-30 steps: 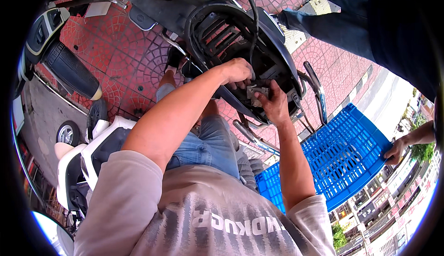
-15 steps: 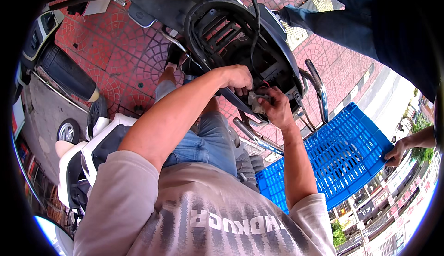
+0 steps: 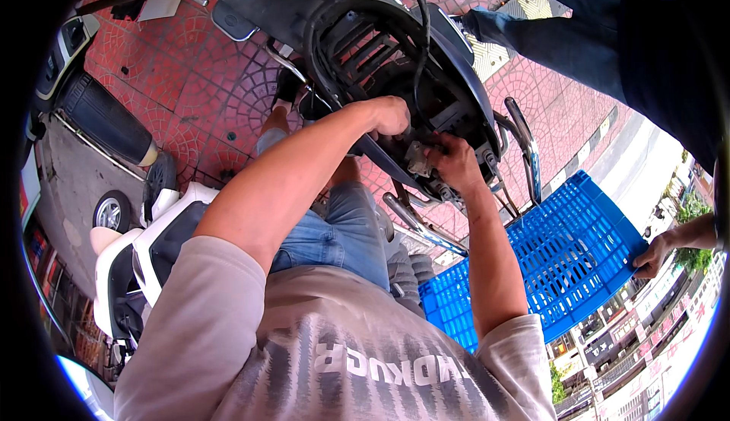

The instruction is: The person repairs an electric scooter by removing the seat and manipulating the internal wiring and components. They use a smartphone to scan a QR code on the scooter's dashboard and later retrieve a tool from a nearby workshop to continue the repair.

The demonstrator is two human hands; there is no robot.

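At the left, a dark saddle (image 3: 106, 120) and a wheel (image 3: 112, 212) show above a white scooter (image 3: 114, 288), all well apart from the work. Red paving (image 3: 171, 63) lies between them and an open, dark vehicle body (image 3: 462, 79), the place where both hands are busy.

The left hand (image 3: 391, 117) reaches over the near edge of the opening, knuckles up and fingers curled downward. Its fingertips are hidden in shadow, so I cannot tell whether its grip is closed on anything. A black cable (image 3: 423, 37) runs down into the cavity just beyond it.

Right of that hand, near the cavity's near edge, sits a small greyish metal piece (image 3: 417, 158). The right hand (image 3: 458, 164) comes at it from the right, its grip seemingly closed on that side with thumb and bent fingers.

The step in hand looks like close two-handed handling of this piece. In my judgement, the next move calls for a steady right pinch, fine fingertip work from the left and care around the cable.

Farther right stand chrome rails (image 3: 523, 136), then a blue crate (image 3: 569, 257), its outer edge held by another person's hand (image 3: 649, 258).
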